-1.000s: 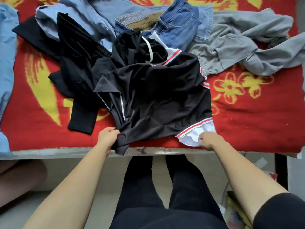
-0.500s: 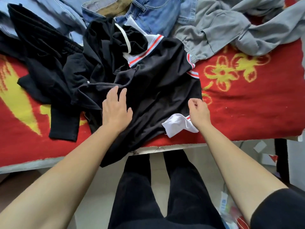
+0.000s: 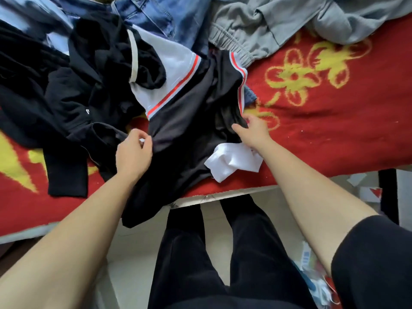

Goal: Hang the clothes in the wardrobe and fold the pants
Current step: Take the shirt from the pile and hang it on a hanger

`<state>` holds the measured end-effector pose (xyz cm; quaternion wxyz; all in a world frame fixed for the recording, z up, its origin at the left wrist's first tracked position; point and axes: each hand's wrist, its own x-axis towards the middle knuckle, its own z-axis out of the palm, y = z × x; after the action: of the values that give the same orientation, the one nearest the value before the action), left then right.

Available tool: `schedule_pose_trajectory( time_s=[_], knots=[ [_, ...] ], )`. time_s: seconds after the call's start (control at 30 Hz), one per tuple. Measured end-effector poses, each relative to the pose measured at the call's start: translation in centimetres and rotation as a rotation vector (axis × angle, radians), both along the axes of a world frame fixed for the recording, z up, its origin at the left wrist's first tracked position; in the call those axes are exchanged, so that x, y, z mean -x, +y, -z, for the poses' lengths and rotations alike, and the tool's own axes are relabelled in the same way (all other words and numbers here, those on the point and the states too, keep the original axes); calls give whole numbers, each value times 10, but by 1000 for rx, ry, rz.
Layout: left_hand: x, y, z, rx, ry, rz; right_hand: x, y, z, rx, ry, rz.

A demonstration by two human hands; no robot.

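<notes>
A black garment with white panels and red stripes (image 3: 189, 121) lies bunched on the red blanket (image 3: 323, 130), part of it hanging over the near edge. My left hand (image 3: 133, 155) pinches its left edge, a bit of white fabric between the fingertips. My right hand (image 3: 252, 130) grips a fold on the garment's right side, just above a crumpled white cuff (image 3: 234, 161). Blue jeans (image 3: 165, 16) and grey sweatpants (image 3: 267, 25) lie further back. Other black clothes (image 3: 55, 97) are piled at the left.
The blanket has yellow flower patterns and covers a bed whose pale edge (image 3: 223, 195) runs across the middle. My legs in black pants (image 3: 211, 253) stand right against it. Paper scraps (image 3: 367, 190) and packaging litter the floor at the right.
My left hand went from lying flat on the black garment to pinching its left edge. My right hand let go of the white cuff and moved up to grip a fold.
</notes>
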<state>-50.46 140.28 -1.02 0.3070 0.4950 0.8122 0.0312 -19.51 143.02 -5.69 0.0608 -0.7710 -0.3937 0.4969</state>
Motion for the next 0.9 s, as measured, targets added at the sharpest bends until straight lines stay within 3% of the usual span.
schedule_pose_trajectory(
  time_s=[0.13,0.2,0.27,0.33,0.47,0.5,0.57,0.63,0.7,0.8,0.9],
  knots=[
    [23,7,-11,-32,227,-398,7,-27,-11,-202,-74,-111],
    [15,15,-15,-76,238,-331,9,-44,-13,-318,-117,-198],
    [-6,23,-16,-118,122,-133,12,-61,-12,-420,-133,-314],
    [-34,32,-9,-28,-66,-46,12,-77,-8,-493,-125,-511],
    [-93,49,7,271,-411,-106,9,-101,-1,-294,-18,-950],
    [-105,50,12,327,-426,-87,7,-101,-4,-203,61,-929],
    [-123,50,18,424,-381,-45,2,-94,-12,-77,164,-674],
    [-134,43,27,459,-301,13,-6,-79,-19,-162,85,-354],
    [-140,31,36,435,-223,86,-16,-56,-20,-264,-90,-173],
    [-139,13,44,363,-251,42,-29,-19,-11,-316,-323,-212],
    [-126,-4,48,387,-521,-277,-24,19,3,-366,-484,-518]
  ],
)
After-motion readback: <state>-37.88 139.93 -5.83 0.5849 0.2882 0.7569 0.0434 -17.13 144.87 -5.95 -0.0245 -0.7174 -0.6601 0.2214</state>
